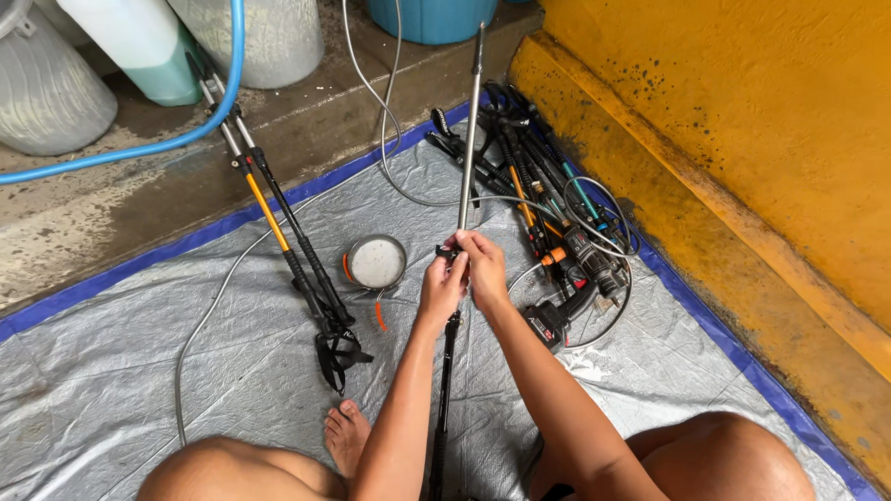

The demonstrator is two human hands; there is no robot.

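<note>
Pole [469,130] runs straight away from me toward the tarp's [139,371] far edge. My left hand [442,286] and right hand [483,269], touching, both pinch its joint.

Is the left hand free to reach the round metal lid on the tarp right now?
Probably not straight away: the left hand grips the pole alongside the right hand. The lid lies close to its left with nothing between them.
</note>
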